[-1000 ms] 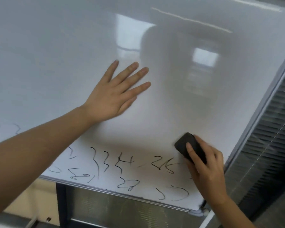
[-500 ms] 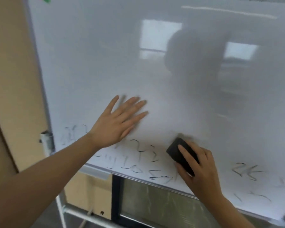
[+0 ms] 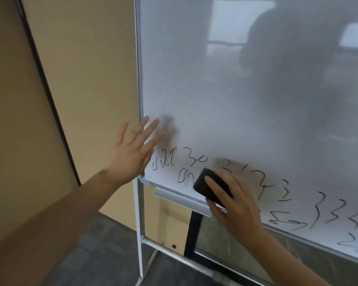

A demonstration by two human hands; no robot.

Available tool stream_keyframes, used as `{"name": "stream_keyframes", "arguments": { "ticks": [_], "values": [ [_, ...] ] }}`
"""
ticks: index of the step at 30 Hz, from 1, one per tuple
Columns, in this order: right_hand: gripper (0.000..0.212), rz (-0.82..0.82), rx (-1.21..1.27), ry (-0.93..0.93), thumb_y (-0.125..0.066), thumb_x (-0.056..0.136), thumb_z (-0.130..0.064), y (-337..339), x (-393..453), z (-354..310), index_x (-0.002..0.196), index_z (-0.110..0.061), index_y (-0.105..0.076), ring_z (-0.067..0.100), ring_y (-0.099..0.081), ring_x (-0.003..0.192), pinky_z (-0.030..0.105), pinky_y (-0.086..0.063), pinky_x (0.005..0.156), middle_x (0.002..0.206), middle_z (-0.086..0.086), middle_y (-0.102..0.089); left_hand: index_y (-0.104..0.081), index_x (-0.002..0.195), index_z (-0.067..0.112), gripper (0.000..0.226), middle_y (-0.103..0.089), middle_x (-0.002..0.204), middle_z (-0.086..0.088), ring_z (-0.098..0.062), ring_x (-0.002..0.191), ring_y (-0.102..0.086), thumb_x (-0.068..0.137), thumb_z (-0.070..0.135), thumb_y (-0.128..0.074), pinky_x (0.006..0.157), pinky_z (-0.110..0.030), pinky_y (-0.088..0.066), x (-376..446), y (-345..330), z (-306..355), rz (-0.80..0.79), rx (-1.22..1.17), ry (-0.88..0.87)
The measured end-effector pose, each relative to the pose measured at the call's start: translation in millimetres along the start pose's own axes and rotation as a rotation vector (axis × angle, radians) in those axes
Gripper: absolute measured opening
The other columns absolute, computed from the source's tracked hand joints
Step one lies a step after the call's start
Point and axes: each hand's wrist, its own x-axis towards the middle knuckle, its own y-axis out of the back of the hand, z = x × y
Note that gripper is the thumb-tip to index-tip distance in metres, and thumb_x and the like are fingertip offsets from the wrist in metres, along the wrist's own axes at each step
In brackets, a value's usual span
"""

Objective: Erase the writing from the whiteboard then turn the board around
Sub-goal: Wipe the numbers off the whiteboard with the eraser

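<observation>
The whiteboard (image 3: 225, 96) fills the right of the view, wiped clean above. Black scribbled writing (image 3: 262, 188) runs along its bottom strip from the left corner to the right edge. My right hand (image 3: 236, 205) presses a black eraser (image 3: 209, 187) against the board near the bottom rail, over the writing. My left hand (image 3: 132, 153) has its fingers spread at the board's left edge; the fingertips lie on the white surface and the palm hangs past the frame.
A white metal stand (image 3: 140, 228) with a lower crossbar carries the board. A short marker tray (image 3: 180, 200) hangs under the bottom rail. A beige wall (image 3: 81, 79) with a dark strip lies to the left, grey carpet (image 3: 103, 254) below, a dark glass partition behind.
The view has swung left along the board. My right hand and the eraser moved from the right end of the writing to its left end. My left hand slid to the board's left edge.
</observation>
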Motion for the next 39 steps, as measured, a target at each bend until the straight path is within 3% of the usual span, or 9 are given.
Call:
{"name": "stream_keyframes", "arguments": {
  "ticks": [12,15,17,23,27,29,31,35,39],
  "values": [
    [0.041,-0.166,-0.16,0.291,-0.062,0.082,-0.013,-116,40,-18,0.122,-0.019,-0.056,0.029,-0.053,0.105,0.04,-0.044,0.089,0.127,0.009,-0.05,-0.027,0.152,0.022,0.057,-0.032,0.158,-0.011,-0.031,0.146,-0.025,0.099,0.017,-0.047,0.116,-0.058,-0.019,10,-43,-36,-0.005,0.012,-0.072],
    [0.034,-0.21,-0.241,0.357,-0.042,0.088,-0.009,-141,59,-22,0.115,-0.017,-0.062,0.028,-0.052,0.101,0.038,-0.04,0.087,0.119,0.009,-0.058,-0.032,0.152,0.021,0.059,-0.033,0.157,-0.011,-0.031,0.146,-0.026,0.097,0.013,-0.051,0.116,-0.057,-0.021,21,-52,-44,0.044,0.024,-0.063],
    [0.047,-0.227,-0.29,0.381,-0.021,0.095,-0.005,-155,69,-31,0.112,-0.014,-0.065,0.027,-0.056,0.095,0.036,-0.042,0.084,0.113,0.008,-0.062,-0.037,0.151,0.02,0.054,-0.033,0.157,-0.011,-0.032,0.146,-0.028,0.099,0.013,-0.048,0.116,-0.056,-0.02,27,-59,-45,0.043,0.025,-0.098],
    [0.052,-0.402,-0.453,0.448,-0.014,0.099,-0.004,-194,66,-45,0.115,-0.005,-0.063,0.031,-0.054,0.102,0.04,-0.046,0.089,0.118,0.012,-0.06,-0.039,0.151,0.017,0.048,-0.035,0.155,-0.015,-0.036,0.143,-0.033,0.103,0.016,-0.04,0.115,-0.06,-0.025,34,-78,-50,0.023,-0.011,-0.228],
    [0.039,-0.488,-0.523,0.488,-0.033,0.096,-0.014,-202,61,-46,0.119,-0.007,-0.064,0.029,-0.059,0.102,0.041,-0.043,0.093,0.118,0.012,-0.061,-0.034,0.153,0.019,0.05,-0.033,0.156,-0.016,-0.036,0.144,-0.031,0.104,0.021,-0.04,0.115,-0.062,-0.022,36,-92,-58,0.051,-0.051,-0.261],
    [0.052,-0.477,-0.549,0.522,-0.018,0.099,-0.01,-196,64,-44,0.118,-0.012,-0.067,0.026,-0.062,0.1,0.039,-0.043,0.094,0.116,0.009,-0.064,-0.029,0.153,0.021,0.051,-0.033,0.157,-0.016,-0.037,0.144,-0.031,0.104,0.023,-0.041,0.114,-0.062,-0.022,36,-99,-60,0.082,-0.043,-0.28],
    [0.061,-0.382,-0.571,0.523,-0.01,0.098,-0.001,-186,71,-37,0.119,-0.013,-0.066,0.025,-0.061,0.097,0.038,-0.039,0.09,0.116,0.009,-0.064,-0.03,0.152,0.021,0.049,-0.036,0.155,-0.016,-0.037,0.142,-0.035,0.104,0.023,-0.042,0.112,-0.063,-0.026,37,-104,-59,0.136,-0.048,-0.291],
    [0.045,-0.208,-0.508,0.348,-0.022,0.102,-0.001,-178,78,-27,0.121,-0.01,-0.061,0.03,-0.049,0.095,0.038,-0.037,0.079,0.121,0.015,-0.05,-0.032,0.15,0.021,0.046,-0.039,0.153,-0.016,-0.036,0.141,-0.037,0.105,0.023,-0.043,0.112,-0.062,-0.025,38,-114,-56,0.205,-0.103,-0.279],
    [0.043,-0.38,-0.579,0.503,-0.031,0.097,-0.004,-183,54,-33,0.126,-0.011,-0.061,0.028,-0.057,0.098,0.039,-0.038,0.084,0.123,0.013,-0.061,-0.033,0.149,0.021,0.046,-0.04,0.152,-0.015,-0.036,0.14,-0.039,0.105,0.023,-0.045,0.112,-0.062,-0.024,38,-120,-55,0.255,-0.109,-0.262]
  ]
}}
